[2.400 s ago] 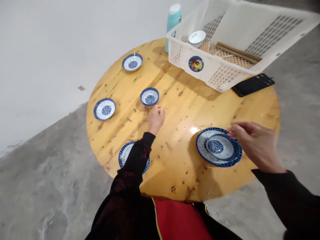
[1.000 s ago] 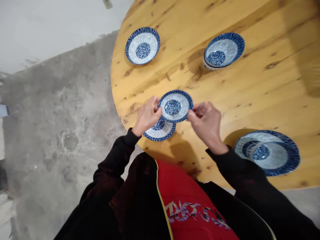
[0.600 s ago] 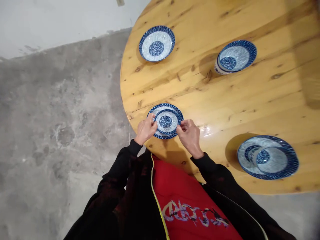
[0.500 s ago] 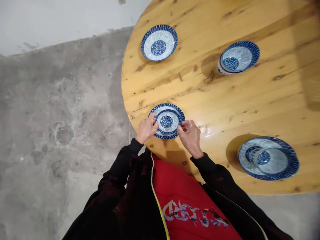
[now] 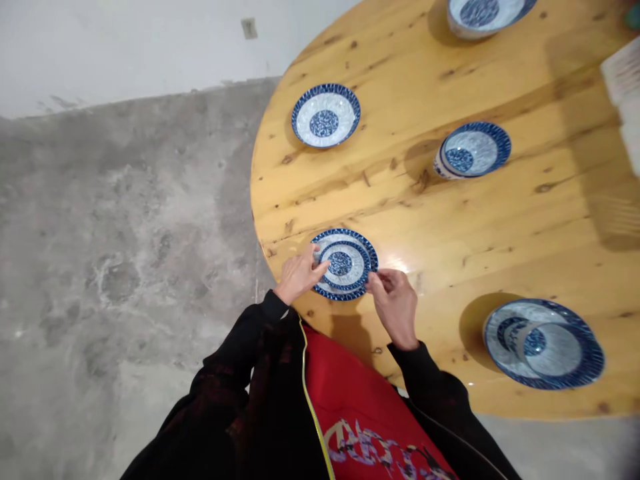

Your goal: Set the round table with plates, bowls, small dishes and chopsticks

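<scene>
A small blue-and-white dish (image 5: 342, 264) rests on a larger blue-rimmed plate (image 5: 343, 293) near the table's left front edge. My left hand (image 5: 300, 272) is at their left side, its thumb reaching over the dish's edge and its forefinger held apart at the plate's rim. On the right side, my right hand (image 5: 396, 301) has thumb and fingers pinched together at the plate's rim. Its other fingers curl inward, and their tips are partly hidden.
On the round wooden table (image 5: 320, 193) stand a bowl (image 5: 345, 127), a stacked cup and bowl (image 5: 483, 152), a plate with bowls (image 5: 575, 373) and another bowl (image 5: 483, 13). White papers (image 5: 629, 100) lie at the right. Concrete floor (image 5: 150, 267) stretches left.
The view has tilted up, bringing another bowl and the papers into sight. My right hand has slid slightly outward along the rim. My left thumb and forefinger have spread apart.
</scene>
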`<state>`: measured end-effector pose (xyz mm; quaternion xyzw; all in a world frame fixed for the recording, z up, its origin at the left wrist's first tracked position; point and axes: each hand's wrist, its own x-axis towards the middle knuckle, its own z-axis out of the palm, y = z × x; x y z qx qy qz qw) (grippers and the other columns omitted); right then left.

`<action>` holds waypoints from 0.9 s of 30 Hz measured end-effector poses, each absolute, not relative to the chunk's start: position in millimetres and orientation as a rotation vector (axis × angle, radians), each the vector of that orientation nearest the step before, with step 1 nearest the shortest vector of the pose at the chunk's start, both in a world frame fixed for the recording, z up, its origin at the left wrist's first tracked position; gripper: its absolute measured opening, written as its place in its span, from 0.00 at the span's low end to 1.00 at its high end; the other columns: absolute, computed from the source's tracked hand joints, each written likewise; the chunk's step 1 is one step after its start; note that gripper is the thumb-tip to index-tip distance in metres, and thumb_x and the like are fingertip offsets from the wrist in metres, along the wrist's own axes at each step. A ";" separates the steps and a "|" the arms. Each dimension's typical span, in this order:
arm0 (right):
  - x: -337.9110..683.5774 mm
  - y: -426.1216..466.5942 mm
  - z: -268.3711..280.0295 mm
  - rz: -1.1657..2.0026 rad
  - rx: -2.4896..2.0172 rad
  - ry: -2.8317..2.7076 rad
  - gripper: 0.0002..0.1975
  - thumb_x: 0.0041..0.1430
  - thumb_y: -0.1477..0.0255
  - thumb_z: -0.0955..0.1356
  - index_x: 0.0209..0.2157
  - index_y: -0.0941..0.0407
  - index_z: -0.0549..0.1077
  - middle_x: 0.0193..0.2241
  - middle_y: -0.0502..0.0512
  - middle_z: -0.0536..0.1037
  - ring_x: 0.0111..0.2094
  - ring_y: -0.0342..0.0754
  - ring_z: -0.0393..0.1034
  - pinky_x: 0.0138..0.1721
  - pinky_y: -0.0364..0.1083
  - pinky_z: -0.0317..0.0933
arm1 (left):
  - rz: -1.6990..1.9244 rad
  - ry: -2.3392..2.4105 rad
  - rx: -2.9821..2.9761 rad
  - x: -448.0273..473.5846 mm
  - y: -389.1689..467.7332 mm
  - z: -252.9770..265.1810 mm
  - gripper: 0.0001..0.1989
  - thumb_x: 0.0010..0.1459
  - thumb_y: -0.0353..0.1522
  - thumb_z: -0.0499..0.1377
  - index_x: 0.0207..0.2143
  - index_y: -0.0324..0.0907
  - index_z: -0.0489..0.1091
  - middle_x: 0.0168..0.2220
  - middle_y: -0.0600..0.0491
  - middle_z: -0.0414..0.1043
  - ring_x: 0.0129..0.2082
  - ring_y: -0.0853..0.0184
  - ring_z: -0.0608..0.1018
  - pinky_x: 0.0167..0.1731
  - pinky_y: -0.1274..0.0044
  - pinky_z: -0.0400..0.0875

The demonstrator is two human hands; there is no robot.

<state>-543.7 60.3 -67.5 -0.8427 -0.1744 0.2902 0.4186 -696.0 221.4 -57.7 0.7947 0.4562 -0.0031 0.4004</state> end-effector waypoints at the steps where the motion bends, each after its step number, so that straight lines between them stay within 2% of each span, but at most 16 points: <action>1: -543.6 54.3 -63.2 0.699 -2.109 -0.397 0.24 0.57 0.48 0.71 0.41 0.56 0.72 0.35 0.60 0.81 0.34 0.56 0.80 0.40 0.55 0.73 | 0.047 1.162 1.984 -699.0 224.5 -59.0 0.15 0.65 0.38 0.61 0.51 0.43 0.71 0.26 0.57 0.73 0.27 0.64 0.76 0.30 0.76 0.62; 6: -552.4 17.2 -42.1 0.519 -2.070 -0.207 0.23 0.60 0.51 0.72 0.43 0.56 0.74 0.30 0.54 0.80 0.29 0.51 0.78 0.39 0.51 0.71 | 0.448 1.294 1.779 -724.5 251.8 -66.7 0.10 0.67 0.39 0.56 0.43 0.42 0.71 0.20 0.61 0.65 0.23 0.68 0.73 0.30 0.77 0.63; 12: -586.3 -5.9 -35.4 0.593 -2.025 -0.188 0.23 0.60 0.50 0.72 0.40 0.57 0.76 0.32 0.55 0.81 0.29 0.49 0.77 0.35 0.47 0.70 | 0.714 1.425 1.430 -773.5 276.5 -61.4 0.09 0.64 0.38 0.54 0.38 0.43 0.69 0.22 0.59 0.70 0.20 0.70 0.71 0.26 0.78 0.64; 18: -617.9 -25.0 -40.4 0.743 -2.033 -0.269 0.26 0.56 0.46 0.72 0.38 0.57 0.77 0.31 0.56 0.81 0.28 0.50 0.77 0.33 0.48 0.70 | 0.738 1.538 1.307 -839.6 238.8 -58.0 0.07 0.60 0.34 0.54 0.34 0.41 0.69 0.22 0.58 0.71 0.19 0.72 0.70 0.25 0.79 0.64; 23: -650.9 -62.1 -48.9 0.680 -1.940 -0.209 0.26 0.54 0.47 0.74 0.37 0.57 0.77 0.31 0.55 0.80 0.28 0.50 0.76 0.36 0.50 0.71 | 0.696 1.554 1.292 -893.3 179.9 -57.2 0.07 0.59 0.35 0.55 0.33 0.41 0.70 0.23 0.57 0.72 0.20 0.72 0.71 0.26 0.79 0.65; 27: -691.8 -93.5 -64.2 0.649 -1.871 -0.145 0.24 0.52 0.48 0.75 0.36 0.56 0.77 0.29 0.54 0.79 0.27 0.50 0.75 0.34 0.50 0.70 | 0.621 1.522 1.315 -936.0 132.3 -54.3 0.08 0.59 0.36 0.55 0.34 0.41 0.70 0.22 0.57 0.72 0.20 0.72 0.72 0.26 0.79 0.66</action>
